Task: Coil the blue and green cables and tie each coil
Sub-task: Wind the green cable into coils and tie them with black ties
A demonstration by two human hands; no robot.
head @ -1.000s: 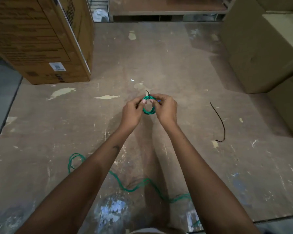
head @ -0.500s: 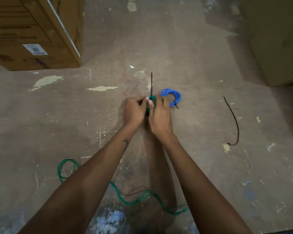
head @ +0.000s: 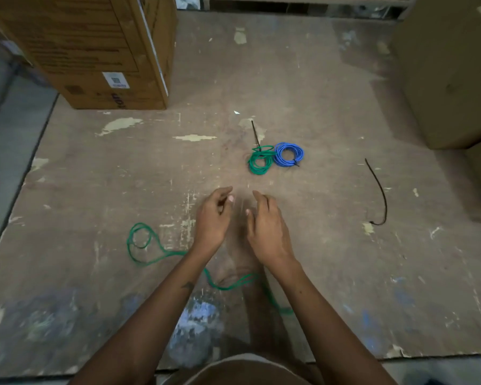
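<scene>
Two coils lie touching at frame centre: green coil (head: 259, 162) with a tie's tail sticking up, blue coil (head: 288, 154) tied. Left hand (head: 213, 219) and right hand (head: 267, 226) hover below, loosely curled, holding nothing. Loose green cable (head: 142, 243) at lower left and a spare tie (head: 379, 190) at right suggest more to do.

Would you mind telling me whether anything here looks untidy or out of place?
Yes: the green coil has a loop springing loose at its top, with a long black tie tail sticking out. A loose green cable sprawls uncoiled on the floor.
</scene>
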